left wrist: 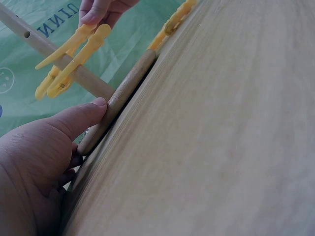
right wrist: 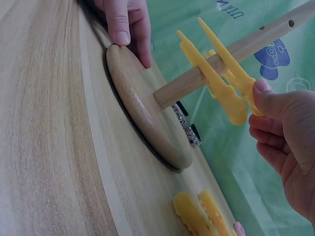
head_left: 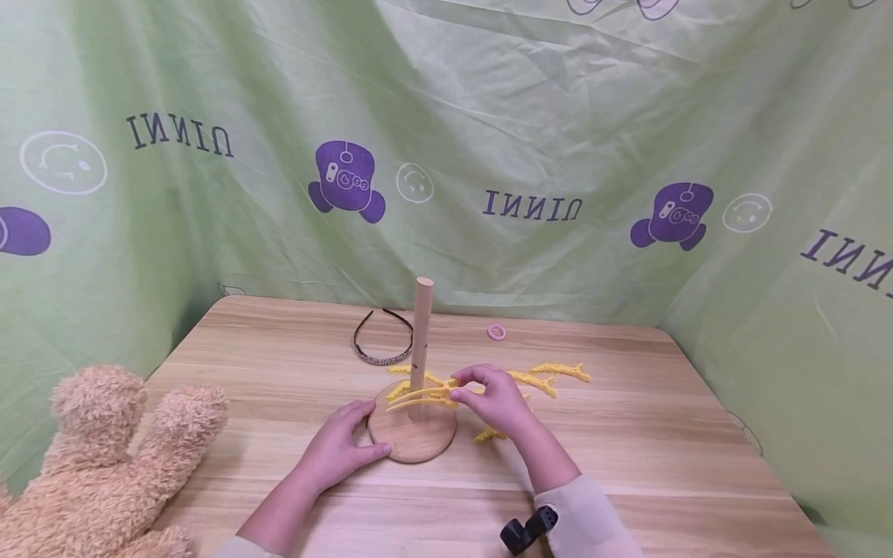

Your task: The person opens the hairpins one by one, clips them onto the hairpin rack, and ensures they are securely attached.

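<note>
A wooden stand has a round base (head_left: 418, 448) and an upright dowel (head_left: 422, 325) with small holes in its side. My left hand (head_left: 339, 446) holds the base at its left edge, the thumb lying along the rim. Just right of the dowel, my right hand (head_left: 491, 399) pinches a yellow branch-shaped piece (right wrist: 231, 61) by its thick end between thumb and fingers. Its slim prong crosses the dowel in the right wrist view. A second yellow piece (right wrist: 211, 76) lies alongside it, also across the dowel; how the two join is partly hidden.
More yellow branch-shaped pieces (head_left: 536, 382) lie right of the stand, one (head_left: 491, 435) near its base. Behind are a black headband (head_left: 382, 359) with a glittery band and a pink ring (head_left: 496, 332). A plush bear (head_left: 105, 473) occupies the left; green curtain (head_left: 446, 256) encloses the table.
</note>
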The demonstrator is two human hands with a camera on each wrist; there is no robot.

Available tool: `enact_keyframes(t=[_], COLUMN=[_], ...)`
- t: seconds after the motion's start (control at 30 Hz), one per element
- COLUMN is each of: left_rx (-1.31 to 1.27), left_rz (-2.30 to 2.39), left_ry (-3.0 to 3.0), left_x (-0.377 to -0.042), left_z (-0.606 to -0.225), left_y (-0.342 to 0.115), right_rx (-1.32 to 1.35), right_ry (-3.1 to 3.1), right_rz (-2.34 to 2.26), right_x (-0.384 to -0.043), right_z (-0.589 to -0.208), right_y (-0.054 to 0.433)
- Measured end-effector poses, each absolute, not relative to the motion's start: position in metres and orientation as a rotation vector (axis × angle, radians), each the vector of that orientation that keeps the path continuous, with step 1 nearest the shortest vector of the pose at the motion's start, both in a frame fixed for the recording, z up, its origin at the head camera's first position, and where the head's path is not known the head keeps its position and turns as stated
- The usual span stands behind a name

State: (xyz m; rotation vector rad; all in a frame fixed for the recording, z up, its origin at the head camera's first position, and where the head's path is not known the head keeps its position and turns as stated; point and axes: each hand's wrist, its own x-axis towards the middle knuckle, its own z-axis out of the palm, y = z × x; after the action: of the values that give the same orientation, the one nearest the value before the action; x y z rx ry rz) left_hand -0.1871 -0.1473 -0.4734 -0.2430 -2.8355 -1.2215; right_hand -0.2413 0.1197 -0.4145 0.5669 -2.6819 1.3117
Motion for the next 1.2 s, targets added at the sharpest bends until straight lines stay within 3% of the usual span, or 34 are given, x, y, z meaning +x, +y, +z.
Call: enact_keyframes(t=[1.2], left_rx=[-0.263], left_rz=[-1.222], left_ry=[-2.836], left_x=[-0.187], left_z=[-0.473], left_y=[-0.148], right_rx=[0.539], right_ry=[-2.736], right_rz=[1.479], right_x=[-0.236], right_z=[-0.414], right_y=[0.140])
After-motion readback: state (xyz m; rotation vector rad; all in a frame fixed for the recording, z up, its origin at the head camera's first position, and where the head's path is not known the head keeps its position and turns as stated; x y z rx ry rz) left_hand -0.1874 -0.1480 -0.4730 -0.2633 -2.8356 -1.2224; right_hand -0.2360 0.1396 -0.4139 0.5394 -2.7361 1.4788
